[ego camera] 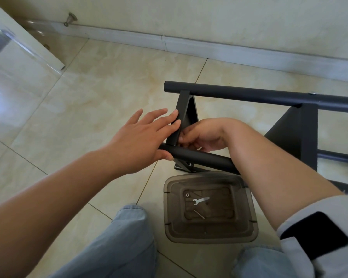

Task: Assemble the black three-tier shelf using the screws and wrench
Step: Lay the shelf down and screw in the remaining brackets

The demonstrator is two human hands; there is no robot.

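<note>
While we sit on the tiled floor (pixel 100 81), the black shelf (pixel 295 125) lies on its side in front of our knees, close to the wall. Our left hand (pixel 141 141) is spread out flat. Its fingertips (pixel 175 113) touch a flat black shelf panel (pixel 182 117), and its thumb presses on the end of the near black pole (pixel 201 157). It is not gripping anything. Our right hand (pixel 205 135) is curled up just behind that same panel, where the panel meets the near pole. We cannot tell if it is holding something small, because the fingers are tucked away from us.

The far pole (pixel 249 95) runs off to the right, and a shiny screw (pixel 312 93) sits in it near a second panel.

Just below the near pole, a see-through brown bin (pixel 209 235) stands on the floor between our legs. Inside it lie a small silver wrench (pixel 201 200), a long thin screw (pixel 199 214) and a little round washer (pixel 187 195). The wrench and the long screw are apart from each other.
</note>
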